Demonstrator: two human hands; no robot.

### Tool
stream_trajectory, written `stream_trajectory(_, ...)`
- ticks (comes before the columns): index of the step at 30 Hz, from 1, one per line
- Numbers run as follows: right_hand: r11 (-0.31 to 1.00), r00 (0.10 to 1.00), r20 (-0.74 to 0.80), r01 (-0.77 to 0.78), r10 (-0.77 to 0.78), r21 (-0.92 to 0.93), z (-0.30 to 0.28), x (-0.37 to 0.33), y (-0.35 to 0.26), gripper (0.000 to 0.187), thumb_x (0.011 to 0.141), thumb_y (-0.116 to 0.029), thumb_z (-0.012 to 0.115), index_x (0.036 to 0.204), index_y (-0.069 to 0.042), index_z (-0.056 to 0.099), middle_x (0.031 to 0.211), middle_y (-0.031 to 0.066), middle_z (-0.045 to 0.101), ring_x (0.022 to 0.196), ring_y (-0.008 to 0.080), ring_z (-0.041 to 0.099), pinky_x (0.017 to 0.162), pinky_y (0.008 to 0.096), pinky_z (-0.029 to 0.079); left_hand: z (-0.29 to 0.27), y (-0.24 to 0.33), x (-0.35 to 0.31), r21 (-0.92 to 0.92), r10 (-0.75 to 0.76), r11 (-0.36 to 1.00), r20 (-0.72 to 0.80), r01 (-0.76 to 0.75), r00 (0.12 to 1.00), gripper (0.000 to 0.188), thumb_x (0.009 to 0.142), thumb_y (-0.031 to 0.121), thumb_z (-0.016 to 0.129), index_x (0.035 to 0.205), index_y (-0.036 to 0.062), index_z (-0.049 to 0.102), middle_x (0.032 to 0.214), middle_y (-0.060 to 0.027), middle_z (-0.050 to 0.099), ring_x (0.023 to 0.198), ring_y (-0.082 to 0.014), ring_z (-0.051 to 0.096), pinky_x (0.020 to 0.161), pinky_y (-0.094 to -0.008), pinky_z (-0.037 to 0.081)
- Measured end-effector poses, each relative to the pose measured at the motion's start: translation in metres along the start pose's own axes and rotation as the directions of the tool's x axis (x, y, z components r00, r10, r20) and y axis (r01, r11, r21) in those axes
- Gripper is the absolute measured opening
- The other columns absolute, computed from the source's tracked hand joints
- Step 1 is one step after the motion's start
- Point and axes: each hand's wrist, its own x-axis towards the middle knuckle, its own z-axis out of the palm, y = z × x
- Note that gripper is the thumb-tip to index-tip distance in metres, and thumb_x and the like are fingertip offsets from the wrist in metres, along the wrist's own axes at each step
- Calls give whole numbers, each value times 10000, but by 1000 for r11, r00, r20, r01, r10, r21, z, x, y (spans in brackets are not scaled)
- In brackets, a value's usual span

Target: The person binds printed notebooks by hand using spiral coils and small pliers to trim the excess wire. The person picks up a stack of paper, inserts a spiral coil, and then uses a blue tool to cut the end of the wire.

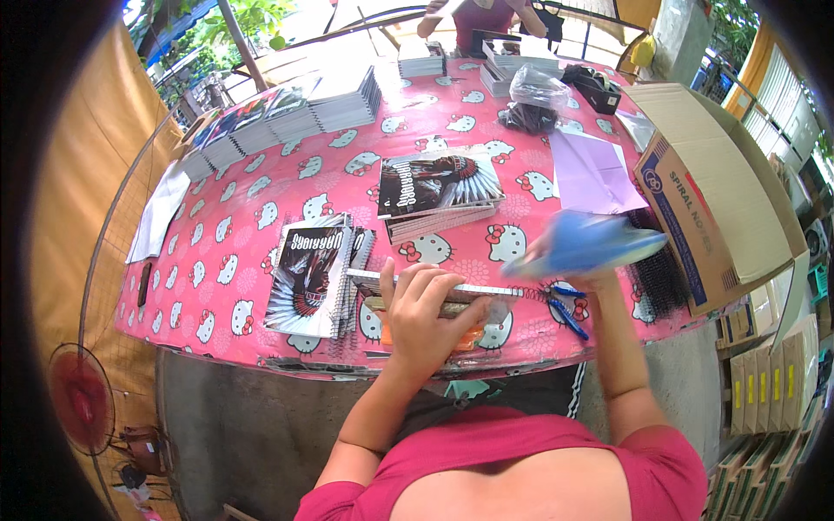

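Note:
Near the front edge of the table, my left hand (426,304) is closed round a spiral notebook (486,289), its narrow edge facing up. A loose coil end (537,295) sticks out at its right. My right hand (591,276), partly hidden, grips a flat blue thing (599,243) too smeared by motion to name. Below that hand lie blue-handled pliers (569,321). Left of my left hand, notebooks with a dark cover (306,278) are stacked; another notebook stack (439,184) sits beyond. Something orange (466,339) shows under my left hand.
A large cardboard box (686,217) stands at the right beside black coils (658,278). Lilac sheets (595,169) lie near it. Rows of notebooks (334,100) fill the far left. Across the pink table (234,269), another person (491,22) is by more notebook stacks (421,61).

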Motion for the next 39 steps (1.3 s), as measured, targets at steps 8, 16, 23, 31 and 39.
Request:
stream_trajectory(8, 873, 999, 52, 20, 6, -487, 1, 13, -15, 371, 670, -2, 682, 1030, -20, 593, 894, 68, 657, 833, 193, 632, 733, 346, 504, 0, -4, 0, -43, -49, 998, 56, 52, 997, 346, 610, 303, 842, 844, 110, 676, 870, -32, 645, 944, -229, 598, 1061, -507, 244)
stream_trajectory(16, 659, 995, 50, -20, 86, -752, 30, 39, -31, 375, 647, 9, 653, 1016, -10, 592, 860, 106, 637, 838, 201, 640, 708, 347, 490, -26, -12, 5, 178, -196, 967, 61, 183, 979, 391, 595, 361, 846, 864, 126, 689, 1300, -84, 517, 1224, -300, 457, 1071, -632, 115)
stream_trajectory(23, 714, 986, 141, 158, -84, -682, 49, 54, -22, 367, 685, -26, 699, 1043, -24, 618, 905, 68, 653, 834, 167, 628, 676, 317, 510, -31, -21, 7, 58, -159, 986, 6, 158, 987, 412, 545, 210, 887, 867, 57, 680, 1360, -216, 431, 1224, -385, 446, 1026, -459, 352)
stream_trajectory(31, 436, 993, 100, 120, -69, -892, 62, 79, -8, 350, 650, -19, 704, 988, -24, 612, 857, 66, 637, 836, 227, 625, 751, 352, 492, -39, -47, -5, -166, -326, 934, -44, 315, 944, 399, 587, 154, 875, 906, 52, 659, 1379, -192, 364, 1087, -348, 549, 899, -437, 483)
stream_trajectory(39, 542, 997, 67, 32, 45, -840, 84, 92, -12, 368, 589, 37, 631, 954, -12, 611, 818, 14, 629, 803, 106, 591, 716, 299, 489, -47, -76, -22, -872, -598, 345, 81, 348, 797, 425, 786, -79, 694, 1180, -37, 543, 1001, -69, 603, 883, -120, 602, 787, -244, 503)
